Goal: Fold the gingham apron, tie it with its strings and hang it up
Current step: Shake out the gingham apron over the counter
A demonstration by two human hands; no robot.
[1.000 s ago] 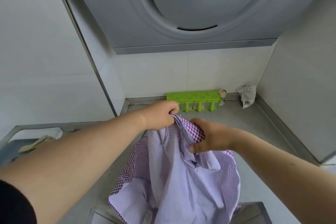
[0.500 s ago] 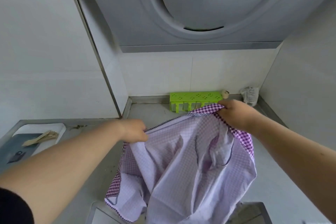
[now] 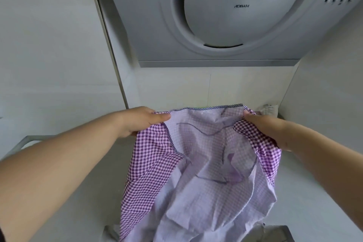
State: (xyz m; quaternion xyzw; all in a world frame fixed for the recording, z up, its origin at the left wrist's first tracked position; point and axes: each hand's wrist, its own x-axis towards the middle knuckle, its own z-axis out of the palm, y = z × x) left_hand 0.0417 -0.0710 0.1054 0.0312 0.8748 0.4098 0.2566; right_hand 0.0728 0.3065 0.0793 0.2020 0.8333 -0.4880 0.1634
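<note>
Apron (image 3: pixel 204 163) is only spread out so far, held up over the counter (image 3: pixel 78 192) below the range hood (image 3: pixel 225 25). Your left hand (image 3: pixel 141 122) and right hand (image 3: pixel 261 127) each pinch a top corner, fingers clamped on cloth. No fold yet, so folding, tying and hanging are all still ahead, I'd say.

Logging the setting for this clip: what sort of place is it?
Most likely a home kitchen: a ROBAM range hood hangs over a grey countertop between pale tiled walls.
</note>
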